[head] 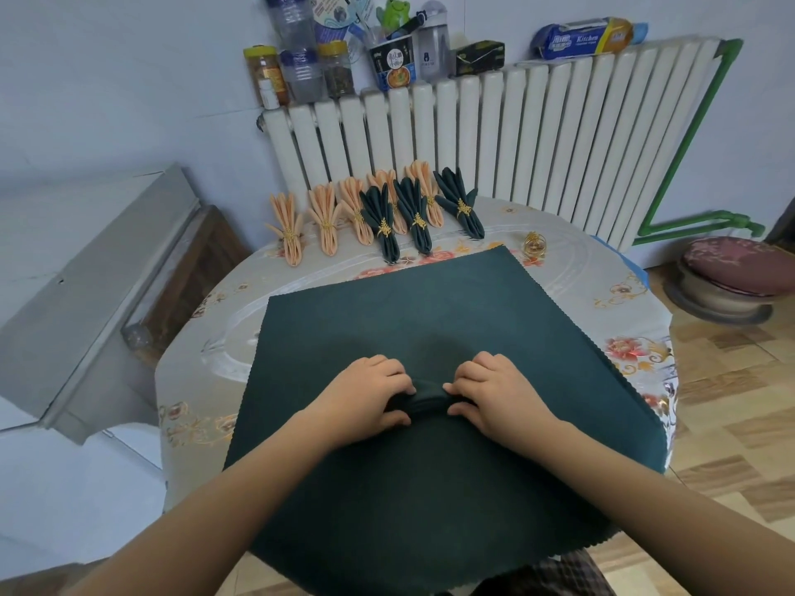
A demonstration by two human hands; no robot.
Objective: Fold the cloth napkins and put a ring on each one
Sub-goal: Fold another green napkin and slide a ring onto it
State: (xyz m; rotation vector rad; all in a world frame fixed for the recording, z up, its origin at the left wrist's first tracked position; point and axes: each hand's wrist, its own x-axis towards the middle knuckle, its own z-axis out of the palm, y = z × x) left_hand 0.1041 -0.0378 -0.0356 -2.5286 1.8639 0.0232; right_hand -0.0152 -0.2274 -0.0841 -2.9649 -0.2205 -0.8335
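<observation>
On top of the radiator, from the left, stand a jar with a yellow lid holding something brown-orange, two clear plastic bottles stacked one behind the other, and a second yellow-lidded jar of dark stuff. Right of those is an instant-noodle cup stuffed with pens and a green frog figure, then a grey drinking bottle, a black box, and a wrapped pack of kitchen paper at the radiator's right end.

Below the radiator, along the far edge of my worktop with its floral cover, lie the finished pieces: peach napkins to the left, dark green ringed napkins overlapping them to the right, each cinched by a gold ring. One loose gold napkin ring sits further right, near the radiator's lower right part.

Nearer me, the flat dark green napkin covers most of the worktop and hangs over its near edge. My left hand and right hand sit close together on its middle, fingers curled and pinching up a small ridge of the cloth between them.

Left of the radiator leans a grey metal panel; to its right a green pipe runs down toward a cushioned stool on the parquet floor.
</observation>
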